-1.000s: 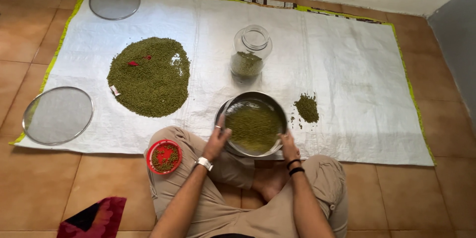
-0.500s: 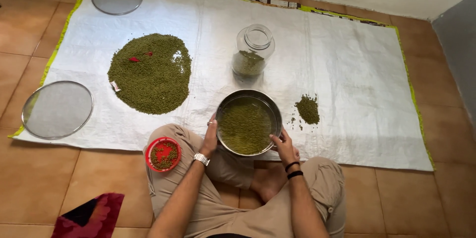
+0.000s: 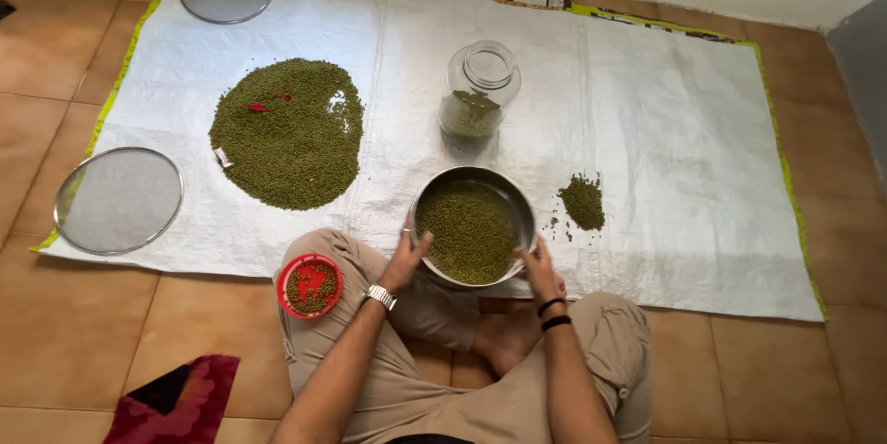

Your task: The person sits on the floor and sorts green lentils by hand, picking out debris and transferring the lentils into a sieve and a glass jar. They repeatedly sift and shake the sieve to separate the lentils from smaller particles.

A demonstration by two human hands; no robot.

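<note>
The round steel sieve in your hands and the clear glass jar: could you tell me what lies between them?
Only bare white woven mat, in the head view.

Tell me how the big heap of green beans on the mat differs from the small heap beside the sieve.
The big heap lies far to the left of the held sieve; the small heap lies just right of it. The big heap spreads wide and round; the small heap is a little clump with stray beans. Only the big heap has red bits on it. Both are green beans on the white mat.
</note>
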